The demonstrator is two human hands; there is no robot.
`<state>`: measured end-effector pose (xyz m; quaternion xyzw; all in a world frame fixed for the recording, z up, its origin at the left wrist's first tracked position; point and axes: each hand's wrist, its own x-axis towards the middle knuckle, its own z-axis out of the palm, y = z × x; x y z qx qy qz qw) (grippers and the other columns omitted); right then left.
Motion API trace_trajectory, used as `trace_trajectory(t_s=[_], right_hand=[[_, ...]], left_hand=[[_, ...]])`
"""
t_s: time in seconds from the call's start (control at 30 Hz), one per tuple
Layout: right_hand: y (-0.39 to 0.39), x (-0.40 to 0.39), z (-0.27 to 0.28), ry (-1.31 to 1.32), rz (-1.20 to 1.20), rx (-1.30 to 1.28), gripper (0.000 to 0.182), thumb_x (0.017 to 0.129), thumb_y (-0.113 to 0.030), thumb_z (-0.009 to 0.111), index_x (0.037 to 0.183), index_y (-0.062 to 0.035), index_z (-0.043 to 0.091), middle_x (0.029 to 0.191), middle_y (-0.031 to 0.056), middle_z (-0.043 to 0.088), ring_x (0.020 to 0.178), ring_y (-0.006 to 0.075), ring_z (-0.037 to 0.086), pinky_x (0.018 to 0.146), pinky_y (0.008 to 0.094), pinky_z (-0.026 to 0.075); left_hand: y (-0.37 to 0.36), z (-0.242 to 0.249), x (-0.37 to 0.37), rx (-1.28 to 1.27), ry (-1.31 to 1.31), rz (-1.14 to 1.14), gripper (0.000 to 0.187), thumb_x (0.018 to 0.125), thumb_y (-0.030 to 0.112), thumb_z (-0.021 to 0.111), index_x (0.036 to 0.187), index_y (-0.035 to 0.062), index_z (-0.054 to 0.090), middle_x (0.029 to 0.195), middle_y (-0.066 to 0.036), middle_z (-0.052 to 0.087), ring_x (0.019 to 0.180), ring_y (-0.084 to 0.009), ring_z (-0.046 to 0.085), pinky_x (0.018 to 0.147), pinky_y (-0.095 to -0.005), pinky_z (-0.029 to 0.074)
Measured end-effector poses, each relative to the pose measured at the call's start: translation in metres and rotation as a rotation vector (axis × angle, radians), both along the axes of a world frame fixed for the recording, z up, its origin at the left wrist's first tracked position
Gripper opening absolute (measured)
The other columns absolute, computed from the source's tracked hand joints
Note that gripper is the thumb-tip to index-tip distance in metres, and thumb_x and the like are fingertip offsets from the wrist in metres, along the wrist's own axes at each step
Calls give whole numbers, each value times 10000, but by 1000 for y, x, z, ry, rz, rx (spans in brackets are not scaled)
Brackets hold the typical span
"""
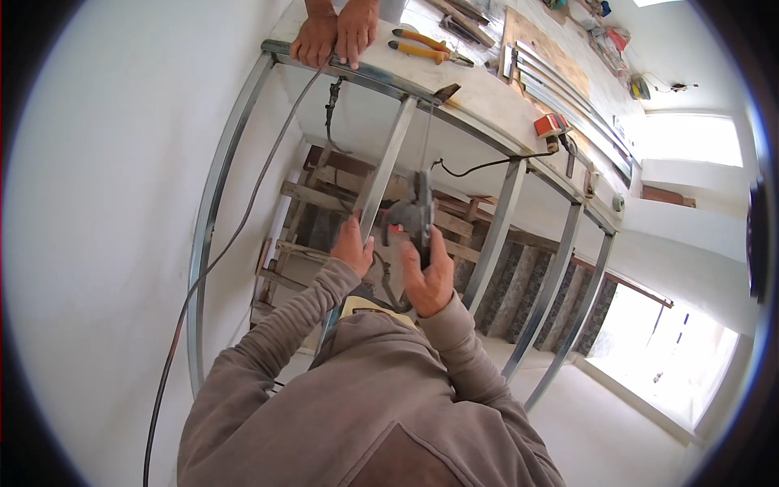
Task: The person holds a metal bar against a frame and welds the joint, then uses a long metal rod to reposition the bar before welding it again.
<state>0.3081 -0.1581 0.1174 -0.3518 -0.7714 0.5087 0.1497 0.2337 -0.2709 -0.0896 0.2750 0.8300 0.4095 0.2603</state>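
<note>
My right hand [430, 277] is wrapped round the dark handle of a power tool [415, 215], which stands upright with a long thin bit pointing up toward the metal frame's top rail [466, 126]. My left hand [354, 247] grips a metal stud [388, 166] of the frame, just left of the tool. Above, another person's two hands [334, 34] press on the board [483, 101] at its left end. Orange-handled pliers [423, 50] lie on that board, right of those hands.
A dark cable [243, 219] hangs down the left side. More studs [497, 235] stand to the right. Metal profiles [572, 101] and a red box-like item [552, 125] lie toward the upper right. Wooden scaffolding [304, 195] is behind the frame.
</note>
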Motion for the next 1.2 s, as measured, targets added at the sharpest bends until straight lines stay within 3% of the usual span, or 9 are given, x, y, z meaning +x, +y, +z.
trace_trajectory(t_s=[0.1, 0.13, 0.2, 0.63, 1.03, 1.2], right_hand=[[12, 23, -6, -159, -13, -1, 360, 961, -156, 621, 1258, 29, 537, 940, 204, 692, 786, 267, 691, 724, 350, 534], [15, 27, -10, -123, -5, 40, 353, 959, -160, 629, 1240, 35, 541, 930, 207, 693, 790, 317, 700, 715, 363, 536], [20, 33, -12, -105, 19, 92, 365, 956, -158, 636, 1246, 37, 534, 931, 212, 698, 805, 344, 708, 716, 376, 540], [30, 29, -9, -96, 103, 103, 454, 913, -188, 683, 1268, 40, 515, 940, 268, 687, 864, 455, 682, 724, 430, 545], [28, 32, -14, -69, 107, 168, 424, 920, -188, 682, 1245, 35, 527, 934, 260, 692, 859, 450, 683, 704, 428, 545], [34, 57, -4, -44, 47, 60, 317, 909, -127, 678, 1158, 32, 562, 897, 214, 700, 765, 339, 703, 697, 375, 544]], left_hand=[[4, 19, -5, -46, -168, 12, 659, 914, 119, 626, 1477, -6, 309, 1356, -264, 466, 1245, -430, 487, 1058, -451, 411], [3, 15, -3, -27, -132, 13, 655, 916, 128, 620, 1478, 17, 304, 1339, -255, 473, 1209, -436, 508, 1021, -465, 435], [2, 6, -1, 13, -59, 10, 649, 919, 147, 608, 1481, 62, 294, 1303, -239, 488, 1137, -450, 550, 947, -492, 484], [-1, 1, 1, -11, 6, -13, 641, 931, 169, 599, 1487, 64, 296, 1310, -235, 483, 1168, -442, 537, 967, -473, 475], [-1, 1, -1, 26, 20, -5, 642, 918, 149, 616, 1471, 36, 312, 1300, -243, 483, 1179, -439, 530, 986, -467, 462], [1, 11, -2, -16, -1, 4, 622, 910, 130, 624, 1457, 37, 344, 1321, -237, 467, 1176, -408, 538, 974, -445, 467]])
